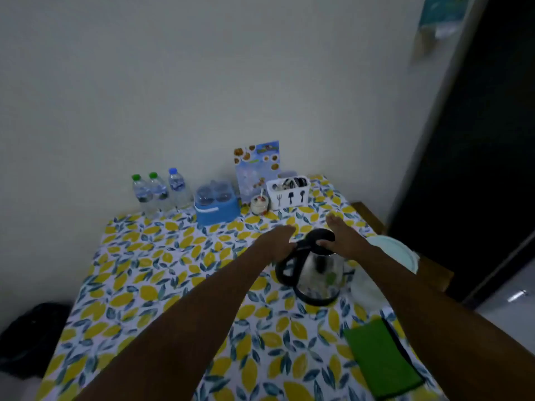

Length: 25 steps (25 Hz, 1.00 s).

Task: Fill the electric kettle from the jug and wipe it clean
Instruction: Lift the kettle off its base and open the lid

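The electric kettle (318,273), steel with a black handle and black lid, stands on the lemon-print tablecloth (162,285) right of centre. My left hand (276,241) grips the top of the handle, near the lid hinge. My right hand (344,237) holds the black lid (314,237), thumb on its top and fingers stretched behind it. A whitish translucent jug (366,285) stands just right of the kettle, mostly hidden by my right forearm. A folded green cloth (380,357) lies at the table's near right.
Along the wall stand three water bottles (160,191), a blue container (217,206), a small jar (259,204), a menu card (257,169) and a white cutlery holder (289,192). A pale plate (396,253) lies at the right edge. A dark bag (34,334) sits on the floor at left.
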### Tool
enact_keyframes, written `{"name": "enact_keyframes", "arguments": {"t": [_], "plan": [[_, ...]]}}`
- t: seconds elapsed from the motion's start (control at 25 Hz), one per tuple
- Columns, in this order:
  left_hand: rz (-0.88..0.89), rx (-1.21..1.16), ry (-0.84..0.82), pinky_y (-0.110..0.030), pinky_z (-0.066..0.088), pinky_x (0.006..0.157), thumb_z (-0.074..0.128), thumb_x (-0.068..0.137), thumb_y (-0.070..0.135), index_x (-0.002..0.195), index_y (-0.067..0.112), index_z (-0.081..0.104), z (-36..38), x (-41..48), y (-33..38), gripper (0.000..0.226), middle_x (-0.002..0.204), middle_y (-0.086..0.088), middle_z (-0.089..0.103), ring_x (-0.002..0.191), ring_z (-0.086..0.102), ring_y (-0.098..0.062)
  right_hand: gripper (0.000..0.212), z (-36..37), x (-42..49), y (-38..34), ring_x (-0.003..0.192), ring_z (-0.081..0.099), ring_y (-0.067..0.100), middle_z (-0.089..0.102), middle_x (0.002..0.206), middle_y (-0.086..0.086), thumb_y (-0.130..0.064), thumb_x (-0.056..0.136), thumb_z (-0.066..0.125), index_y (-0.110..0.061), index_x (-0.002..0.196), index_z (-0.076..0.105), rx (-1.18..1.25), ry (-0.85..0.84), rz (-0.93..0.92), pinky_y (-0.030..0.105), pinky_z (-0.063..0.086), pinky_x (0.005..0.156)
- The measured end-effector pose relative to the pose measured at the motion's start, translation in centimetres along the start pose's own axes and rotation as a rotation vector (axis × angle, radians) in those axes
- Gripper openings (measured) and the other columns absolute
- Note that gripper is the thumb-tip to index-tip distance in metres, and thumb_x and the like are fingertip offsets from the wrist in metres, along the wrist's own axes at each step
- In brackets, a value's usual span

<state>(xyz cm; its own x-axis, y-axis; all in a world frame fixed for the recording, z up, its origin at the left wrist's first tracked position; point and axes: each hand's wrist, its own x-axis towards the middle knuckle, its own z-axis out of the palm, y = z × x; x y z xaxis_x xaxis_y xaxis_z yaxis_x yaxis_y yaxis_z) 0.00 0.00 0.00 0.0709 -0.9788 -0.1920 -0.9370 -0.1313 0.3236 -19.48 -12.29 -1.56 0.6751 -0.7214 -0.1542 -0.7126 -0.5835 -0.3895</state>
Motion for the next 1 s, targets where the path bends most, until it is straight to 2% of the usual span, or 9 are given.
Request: {"name": "enact_keyframes", "arguments": {"t": [0.12, 0.2, 0.28, 0.44, 0.56, 0.68, 0.76, 0.88, 1.0], "plan": [[-0.048, -0.174, -0.050, -0.043, 0.043, 0.097, 0.053, 0.098, 0.026, 0.140, 0.006, 0.036, 3.5, 0.5, 0.1, 0.050, 0.139, -0.019, 0.048, 0.120, 0.052, -0.033, 0.108, 2.0, -0.9, 1.4, 0.153, 0.005, 0.025, 0.000, 0.166, 0.009, -0.047, 0.084, 0.071, -0.009, 0.156, 0.001, 0.109, -0.077, 0.050, 0.040, 0.017, 0.121], [-0.087, -0.279, 0.033, -0.038, 0.044, 0.078, 0.055, 0.096, 0.020, 0.125, 0.005, 0.045, 5.3, 0.8, -0.1, 0.034, 0.120, -0.020, 0.056, 0.095, 0.055, -0.026, 0.112, 3.4, -1.5, 1.7, 0.151, 0.013, 0.028, 0.009, 0.164, 0.012, -0.034, 0.077, 0.081, -0.008, 0.156, 0.006, 0.204, -0.022, 0.045, 0.039, 0.023, 0.119], [-0.138, -0.345, 0.101, -0.035, 0.038, 0.073, 0.053, 0.096, 0.014, 0.116, 0.005, 0.049, 5.8, 1.0, -0.4, 0.022, 0.111, -0.019, 0.059, 0.086, 0.051, -0.022, 0.112, 3.8, -1.4, 1.7, 0.149, 0.022, 0.029, 0.018, 0.162, 0.013, -0.027, 0.072, 0.086, -0.009, 0.155, 0.013, 0.261, 0.054, 0.048, 0.041, 0.027, 0.117], [-0.120, -0.442, 0.221, -0.031, 0.039, 0.071, 0.053, 0.098, 0.021, 0.118, 0.014, 0.052, 6.8, -1.3, -1.8, 0.021, 0.100, 0.000, 0.058, 0.083, 0.052, -0.019, 0.109, 3.7, -1.6, 0.4, 0.144, 0.033, 0.030, 0.033, 0.157, 0.010, -0.034, 0.066, 0.089, -0.014, 0.152, 0.025, 0.266, 0.127, 0.020, 0.053, 0.026, 0.118], [-0.082, -0.438, 0.310, -0.027, 0.036, 0.066, 0.053, 0.098, 0.023, 0.119, 0.021, 0.050, 6.6, -5.3, -4.4, 0.021, 0.094, 0.007, 0.052, 0.080, 0.053, -0.018, 0.101, 5.0, -3.3, -1.7, 0.142, 0.035, 0.026, 0.036, 0.156, 0.006, -0.037, 0.069, 0.086, -0.018, 0.151, 0.029, 0.308, 0.169, -0.106, 0.053, 0.028, 0.118], [-0.114, -0.415, 0.327, -0.021, 0.039, 0.066, 0.054, 0.097, 0.021, 0.122, 0.022, 0.050, 6.5, -9.7, -7.1, 0.025, 0.100, 0.003, 0.059, 0.084, 0.056, -0.017, 0.104, 7.9, -5.3, -4.3, 0.147, 0.028, 0.027, 0.031, 0.159, 0.009, -0.043, 0.072, 0.083, -0.015, 0.153, 0.025, 0.201, 0.192, -0.196, 0.047, 0.025, 0.119], [-0.161, -0.414, 0.293, -0.030, 0.046, 0.075, 0.054, 0.098, 0.017, 0.125, 0.020, 0.050, 6.9, -12.9, -8.9, 0.028, 0.110, -0.003, 0.063, 0.094, 0.060, -0.022, 0.105, 10.5, -6.7, -6.3, 0.151, 0.019, 0.023, 0.024, 0.162, 0.008, -0.050, 0.076, 0.077, -0.012, 0.155, 0.020, 0.134, 0.161, -0.227, 0.045, 0.020, 0.121], [-0.201, -0.400, 0.272, -0.035, 0.046, 0.080, 0.054, 0.098, 0.016, 0.129, 0.017, 0.049, 8.2, -17.2, -11.1, 0.032, 0.118, -0.009, 0.062, 0.102, 0.061, -0.028, 0.100, 14.4, -8.5, -8.2, 0.149, 0.011, 0.013, 0.023, 0.163, 0.007, -0.063, 0.080, 0.062, -0.007, 0.153, 0.024, 0.051, 0.176, -0.260, 0.044, 0.017, 0.121], [-0.250, -0.417, 0.298, -0.036, 0.046, 0.085, 0.057, 0.096, 0.013, 0.131, 0.012, 0.050, 9.3, -19.9, -12.3, 0.036, 0.123, -0.012, 0.062, 0.108, 0.061, -0.030, 0.099, 17.2, -9.6, -9.6, 0.150, 0.013, 0.017, 0.020, 0.164, 0.007, -0.074, 0.083, 0.038, -0.005, 0.154, 0.024, -0.028, 0.125, -0.293, 0.045, 0.019, 0.121]]}}
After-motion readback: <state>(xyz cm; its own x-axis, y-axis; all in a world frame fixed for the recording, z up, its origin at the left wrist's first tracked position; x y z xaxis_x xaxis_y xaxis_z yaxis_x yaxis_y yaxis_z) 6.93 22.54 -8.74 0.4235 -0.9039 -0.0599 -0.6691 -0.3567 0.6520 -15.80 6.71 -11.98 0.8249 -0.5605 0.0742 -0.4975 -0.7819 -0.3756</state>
